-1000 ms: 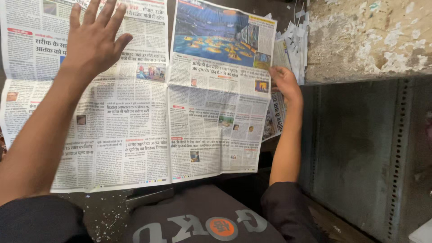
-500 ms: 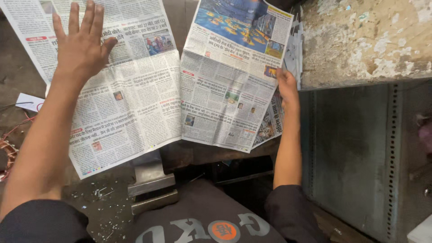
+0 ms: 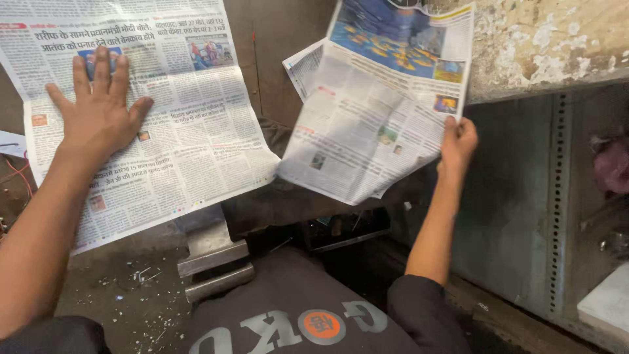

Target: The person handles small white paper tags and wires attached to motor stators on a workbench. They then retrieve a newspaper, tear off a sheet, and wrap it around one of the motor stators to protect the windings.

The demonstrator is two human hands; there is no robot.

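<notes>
My left hand (image 3: 99, 115) lies flat, fingers spread, on a newspaper sheet (image 3: 190, 111) spread over the dark work surface at the left. My right hand (image 3: 457, 141) grips the lower right edge of a second newspaper sheet (image 3: 373, 124), lifted and tilted off to the right, with a blue colour picture at its top. The two sheets are apart, with a gap of dark surface between them. More folded pages show behind the lifted sheet.
A metal block with grooves (image 3: 213, 259) stands at the front edge of the gritty bench. A grey perforated metal panel (image 3: 524, 196) and a flaking plaster wall (image 3: 550, 39) are at the right. Red wires (image 3: 13, 177) lie at far left.
The two sheets lay side by side; now the right hand has pulled its sheet away to the right and lifted it. The left hand and its sheet have slid lower in the view.
</notes>
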